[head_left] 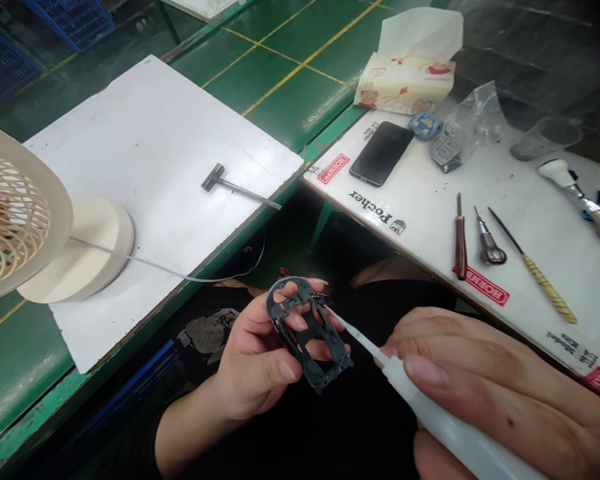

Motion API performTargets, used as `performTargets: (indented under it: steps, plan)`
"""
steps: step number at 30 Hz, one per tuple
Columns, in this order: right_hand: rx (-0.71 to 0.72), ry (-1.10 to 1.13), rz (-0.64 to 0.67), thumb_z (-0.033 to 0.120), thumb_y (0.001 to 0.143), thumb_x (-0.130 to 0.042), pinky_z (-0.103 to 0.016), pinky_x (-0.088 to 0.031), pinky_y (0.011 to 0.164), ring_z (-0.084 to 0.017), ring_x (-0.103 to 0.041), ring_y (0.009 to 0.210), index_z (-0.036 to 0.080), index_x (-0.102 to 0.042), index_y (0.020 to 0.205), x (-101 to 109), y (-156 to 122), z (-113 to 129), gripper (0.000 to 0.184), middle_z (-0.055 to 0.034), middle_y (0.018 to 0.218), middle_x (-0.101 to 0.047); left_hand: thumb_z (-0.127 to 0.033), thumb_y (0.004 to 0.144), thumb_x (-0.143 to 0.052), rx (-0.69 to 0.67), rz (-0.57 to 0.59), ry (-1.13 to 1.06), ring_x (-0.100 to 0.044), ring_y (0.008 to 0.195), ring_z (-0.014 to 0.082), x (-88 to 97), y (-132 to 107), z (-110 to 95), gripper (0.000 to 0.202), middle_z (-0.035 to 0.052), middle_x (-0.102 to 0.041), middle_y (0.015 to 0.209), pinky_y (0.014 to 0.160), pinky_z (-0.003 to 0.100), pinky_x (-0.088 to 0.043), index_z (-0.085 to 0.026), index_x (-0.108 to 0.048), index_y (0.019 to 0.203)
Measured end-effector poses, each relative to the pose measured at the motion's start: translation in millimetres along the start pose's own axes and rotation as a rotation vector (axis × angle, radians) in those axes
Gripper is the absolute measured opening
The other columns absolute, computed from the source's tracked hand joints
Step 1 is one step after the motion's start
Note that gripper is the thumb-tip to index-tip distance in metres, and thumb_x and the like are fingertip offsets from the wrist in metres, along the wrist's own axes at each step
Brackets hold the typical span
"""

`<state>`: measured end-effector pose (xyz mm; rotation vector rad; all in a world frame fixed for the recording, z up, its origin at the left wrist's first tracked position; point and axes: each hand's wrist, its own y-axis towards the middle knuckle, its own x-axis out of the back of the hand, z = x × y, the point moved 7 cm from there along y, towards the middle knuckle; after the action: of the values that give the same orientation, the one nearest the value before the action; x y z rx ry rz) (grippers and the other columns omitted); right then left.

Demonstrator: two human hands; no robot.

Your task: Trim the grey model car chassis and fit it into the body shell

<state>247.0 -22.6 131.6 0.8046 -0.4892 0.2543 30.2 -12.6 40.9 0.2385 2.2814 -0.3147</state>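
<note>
In the middle of the head view, my left hand [253, 363] is closed around a dark grey plastic frame [300, 303] with a rounded top and open gaps. My thumb lies along its near side and fingers show through the gaps. From the right, my right hand [490, 380] grips a white glue bottle [445, 417] with a long thin nozzle. The nozzle tip meets the upper right edge of the frame, where I cannot tell whether it touches. Both hands are over my dark-clothed lap.
A cream fan [80, 260] and a T-shaped metal hammer [230, 185] stand on the left white board [165, 120]. On the right table lie a phone [381, 153], a tissue pack [405, 80], a bagged part [460, 133], a plastic cup [545, 139], a wooden-handled tool [461, 247] and a yellow-handled file [545, 283].
</note>
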Motion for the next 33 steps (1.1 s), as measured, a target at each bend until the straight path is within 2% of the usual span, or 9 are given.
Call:
performTargets:
  steps: [3,5,11,17,22,27,30,33]
  plan:
    - [-0.041,-0.064,0.062,0.056,0.115,-0.086,-0.038,-0.081,0.100,-0.023,-0.091,0.111,0.019,-0.081,0.135,-4,0,-1,0.042,-0.0053,0.120,-0.091,-0.028,0.096,-0.106,-0.035,-0.018,0.027,-0.086,0.127,0.0280,2.5,0,-1,0.030,0.0050,-0.076,0.163,0.102,0.040,-0.080,-0.028,-0.092,0.122]
    - [-0.056,-0.059,0.064,0.055,0.117,-0.084,-0.038,-0.081,0.100,-0.023,-0.091,0.111,0.019,-0.080,0.136,-3,4,-1,0.042,-0.0054,0.115,-0.090,-0.029,0.096,-0.106,-0.035,-0.021,0.028,-0.086,0.127,0.0275,3.4,0,-1,0.030,0.0044,-0.077,0.163,0.102,0.039,-0.080,-0.028,-0.092,0.122]
    - [-0.075,-0.034,0.100,0.053,0.120,-0.079,-0.035,-0.081,0.094,-0.024,-0.091,0.105,0.020,-0.069,0.159,-8,7,-2,0.052,-0.0046,0.113,-0.089,-0.029,0.093,-0.109,-0.033,-0.037,0.055,-0.087,0.125,0.0267,5.5,-1,-2,0.030,0.0039,-0.080,0.158,0.103,0.040,-0.080,-0.028,-0.091,0.118]
    - [-0.155,-0.050,0.087,0.058,0.122,-0.074,-0.028,-0.079,0.097,-0.019,-0.092,0.102,0.023,-0.068,0.154,-12,4,0,0.048,-0.0015,0.112,-0.091,-0.033,0.090,-0.111,-0.044,-0.066,0.078,-0.088,0.122,0.0276,8.6,-2,-4,0.032,0.0032,-0.082,0.155,0.100,0.037,-0.080,-0.027,-0.091,0.113]
    - [-0.151,-0.042,0.113,0.056,0.123,-0.074,-0.025,-0.078,0.095,-0.017,-0.092,0.102,0.022,-0.068,0.155,-16,6,2,0.047,-0.0025,0.113,-0.094,-0.034,0.091,-0.111,-0.042,-0.039,0.086,-0.089,0.124,0.0315,10.9,-3,-3,0.035,0.0039,-0.082,0.158,0.108,0.050,-0.080,-0.028,-0.090,0.118]
    - [-0.139,-0.041,0.108,0.055,0.123,-0.074,-0.028,-0.078,0.097,-0.018,-0.092,0.102,0.021,-0.068,0.156,-17,3,-1,0.047,-0.0029,0.112,-0.094,-0.037,0.091,-0.111,-0.049,-0.036,0.103,-0.089,0.125,0.0318,12.6,-5,-2,0.037,0.0043,-0.081,0.160,0.111,0.049,-0.078,-0.029,-0.089,0.119]
    - [-0.126,-0.029,0.127,0.058,0.120,-0.080,-0.031,-0.079,0.095,-0.020,-0.092,0.106,0.020,-0.070,0.157,-19,-4,0,0.054,-0.0028,0.116,-0.094,-0.039,0.090,-0.112,-0.033,-0.038,0.098,-0.088,0.123,0.0313,12.8,-6,0,0.039,0.0068,-0.080,0.162,0.108,0.048,-0.079,-0.026,-0.088,0.118]
    - [-0.139,-0.031,0.113,0.061,0.116,-0.085,-0.038,-0.080,0.098,-0.024,-0.092,0.108,0.020,-0.071,0.161,-18,-11,-1,0.062,-0.0025,0.117,-0.093,-0.042,0.088,-0.113,-0.014,-0.047,0.070,-0.088,0.120,0.0293,13.9,-6,3,0.045,0.0100,-0.079,0.163,0.106,0.046,-0.078,-0.022,-0.086,0.118]
